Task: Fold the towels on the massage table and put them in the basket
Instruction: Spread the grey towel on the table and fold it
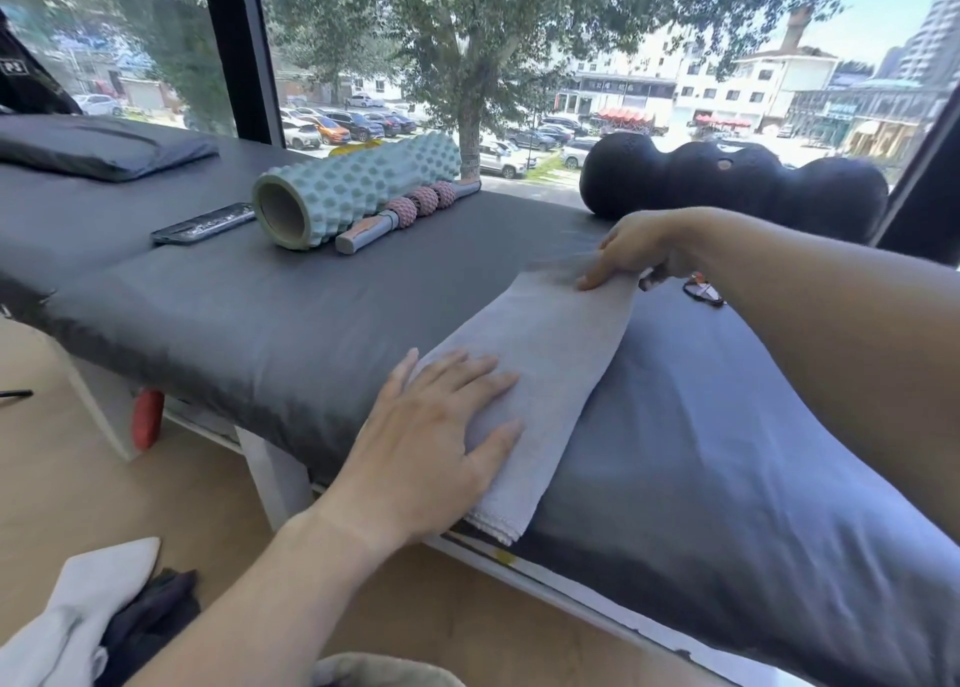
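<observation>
Left grip [441, 426] is laid flat, fingers straight, on the towel's [545, 354] near end; its far end is pinched by the right grip [631, 250].

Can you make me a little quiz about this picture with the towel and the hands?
1. True or false: the left hand lies flat on the grey towel.
2. Which thing lies nearest the mint foam roller? A) the spiky massage stick B) the black peanut-shaped roller C) the dark pillow
3. Fill in: the right hand holds the towel's ____ end.

Key
1. True: its fingers are spread on the towel's near part.
2. A: the stick lies right beside it.
3. Far: that grip is on the end by the window.
</observation>
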Demonstrator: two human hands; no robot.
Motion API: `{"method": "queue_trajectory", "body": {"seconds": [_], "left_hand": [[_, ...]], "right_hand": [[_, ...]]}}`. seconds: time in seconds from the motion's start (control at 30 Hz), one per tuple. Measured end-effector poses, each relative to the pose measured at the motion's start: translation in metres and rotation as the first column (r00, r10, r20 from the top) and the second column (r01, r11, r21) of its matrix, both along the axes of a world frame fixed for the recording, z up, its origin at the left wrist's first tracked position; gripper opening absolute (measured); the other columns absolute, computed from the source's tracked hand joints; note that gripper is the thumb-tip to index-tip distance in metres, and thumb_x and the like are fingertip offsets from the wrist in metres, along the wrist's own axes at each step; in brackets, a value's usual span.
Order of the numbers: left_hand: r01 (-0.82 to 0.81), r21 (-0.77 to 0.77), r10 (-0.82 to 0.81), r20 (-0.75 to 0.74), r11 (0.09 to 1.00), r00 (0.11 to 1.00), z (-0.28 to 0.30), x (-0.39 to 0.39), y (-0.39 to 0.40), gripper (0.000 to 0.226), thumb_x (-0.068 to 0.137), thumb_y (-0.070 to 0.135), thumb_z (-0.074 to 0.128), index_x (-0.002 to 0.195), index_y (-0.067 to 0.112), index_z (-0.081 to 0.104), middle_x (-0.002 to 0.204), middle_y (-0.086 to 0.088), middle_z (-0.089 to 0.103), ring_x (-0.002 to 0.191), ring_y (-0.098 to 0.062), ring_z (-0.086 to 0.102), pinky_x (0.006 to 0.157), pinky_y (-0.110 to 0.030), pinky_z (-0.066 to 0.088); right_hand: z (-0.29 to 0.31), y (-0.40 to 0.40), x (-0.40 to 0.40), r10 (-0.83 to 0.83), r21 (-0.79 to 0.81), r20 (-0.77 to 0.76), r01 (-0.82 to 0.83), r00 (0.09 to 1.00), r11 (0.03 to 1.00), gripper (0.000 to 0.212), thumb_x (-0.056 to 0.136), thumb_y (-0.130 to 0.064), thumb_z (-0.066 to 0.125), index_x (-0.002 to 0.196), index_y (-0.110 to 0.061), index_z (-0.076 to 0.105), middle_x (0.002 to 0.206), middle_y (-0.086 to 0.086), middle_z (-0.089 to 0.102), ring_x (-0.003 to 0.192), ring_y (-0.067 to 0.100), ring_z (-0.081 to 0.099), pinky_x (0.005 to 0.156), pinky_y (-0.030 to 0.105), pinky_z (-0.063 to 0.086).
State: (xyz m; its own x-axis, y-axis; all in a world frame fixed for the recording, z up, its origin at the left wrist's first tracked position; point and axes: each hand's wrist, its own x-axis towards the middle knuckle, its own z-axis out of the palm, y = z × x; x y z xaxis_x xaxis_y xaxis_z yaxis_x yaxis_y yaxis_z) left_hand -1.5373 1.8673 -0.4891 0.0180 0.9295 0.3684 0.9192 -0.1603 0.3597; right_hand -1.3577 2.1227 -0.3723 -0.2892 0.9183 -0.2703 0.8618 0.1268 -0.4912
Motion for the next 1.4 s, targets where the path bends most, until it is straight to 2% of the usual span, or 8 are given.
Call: {"method": "queue_trajectory", "body": {"seconds": [0.2,0.43,0.6,0.9,1.1,1.27,1.33,1.4], "left_hand": [[-0.100,-0.056,0.106,0.101,0.993,0.989,0.005,-0.016,0.003,0.052,0.094,0.064,0.046,0.140,0.042,0.051,0.153,0.026,0.040,0.143,0.008,0.028,0.125,-0.032,0.007],[-0.081,-0.064,0.098,0.343,0.995,0.934,0.004,-0.016,0.002,0.059,0.093,0.050,0.063,0.147,0.042,0.039,0.137,0.035,0.041,0.123,0.026,0.015,0.125,-0.029,0.001],[-0.145,-0.092,0.172,0.529,0.985,0.831,0.005,-0.026,0.005,0.076,0.093,0.039,0.067,0.155,0.042,0.024,0.110,0.047,0.048,0.139,-0.004,0.039,0.104,-0.026,0.032],[-0.171,-0.050,0.166,0.598,0.984,0.784,0.005,-0.026,0.008,0.073,0.091,0.034,0.070,0.151,0.045,0.030,0.122,0.032,0.063,0.124,-0.001,0.054,0.097,-0.026,0.039],[-0.130,0.065,0.079,0.511,0.989,0.856,0.008,-0.021,0.006,0.058,0.095,0.023,0.056,0.149,0.040,0.041,0.152,0.024,0.042,0.141,0.007,0.032,0.112,-0.022,0.027],[0.046,0.048,-0.053,0.150,0.998,0.987,0.004,-0.016,0.013,0.057,0.091,0.036,0.038,0.147,0.038,0.047,0.161,0.021,0.028,0.152,0.003,0.004,0.126,-0.036,-0.001],[0.040,0.025,-0.043,0.127,0.999,0.991,0.000,-0.014,0.013,0.058,0.092,0.039,0.036,0.150,0.040,0.043,0.161,0.020,0.028,0.152,0.003,0.005,0.126,-0.036,-0.002],[0.012,0.033,-0.015,0.091,0.999,0.996,-0.002,-0.013,0.012,0.060,0.091,0.041,0.036,0.150,0.040,0.042,0.160,0.021,0.030,0.152,0.002,0.010,0.127,-0.036,0.000]], "right_hand": [[0.040,-0.026,-0.002,0.139,0.550,-0.149,-0.035,0.979,0.834,0.032,0.080,-0.031,0.082,0.106,-0.014,0.072,0.101,0.005,0.070,0.084,0.016,0.059,0.062,0.023,0.044],[0.022,-0.145,-0.013,0.303,0.676,0.158,-0.327,0.940,0.661,0.020,0.080,-0.047,0.063,0.098,-0.039,0.070,0.086,-0.017,0.072,0.079,0.009,0.065,0.066,0.029,0.052],[-0.032,-0.178,-0.006,0.245,0.703,0.441,-0.501,0.864,0.505,0.032,0.088,-0.040,0.056,0.117,-0.050,0.066,0.096,-0.007,0.076,0.091,0.027,0.069,0.062,0.030,0.040],[-0.070,-0.177,-0.001,0.320,0.859,0.286,-0.390,0.903,0.331,0.029,0.081,-0.042,0.055,0.102,-0.046,0.074,0.078,-0.015,0.076,0.071,0.022,0.073,0.054,0.029,0.051],[-0.071,-0.188,0.001,0.391,0.782,0.356,-0.500,0.849,0.372,0.030,0.087,-0.059,0.053,0.102,-0.045,0.075,0.089,-0.020,0.076,0.086,0.007,0.072,0.056,0.026,0.050],[-0.035,-0.173,0.003,0.344,0.698,0.077,-0.297,0.936,0.652,0.038,0.096,-0.063,0.042,0.105,-0.044,0.074,0.076,-0.019,0.071,0.090,0.012,0.067,0.077,0.033,0.052],[-0.033,-0.154,0.003,0.328,0.687,0.165,-0.347,0.930,0.638,0.036,0.102,-0.051,0.043,0.130,-0.041,0.063,0.125,-0.017,0.068,0.124,0.011,0.056,0.100,0.036,0.046],[-0.047,-0.137,0.006,0.445,0.465,0.362,-0.573,0.819,0.675,0.053,0.104,-0.052,0.035,0.155,-0.036,0.033,0.162,-0.013,0.031,0.151,0.006,0.021,0.123,0.031,0.019]]}}
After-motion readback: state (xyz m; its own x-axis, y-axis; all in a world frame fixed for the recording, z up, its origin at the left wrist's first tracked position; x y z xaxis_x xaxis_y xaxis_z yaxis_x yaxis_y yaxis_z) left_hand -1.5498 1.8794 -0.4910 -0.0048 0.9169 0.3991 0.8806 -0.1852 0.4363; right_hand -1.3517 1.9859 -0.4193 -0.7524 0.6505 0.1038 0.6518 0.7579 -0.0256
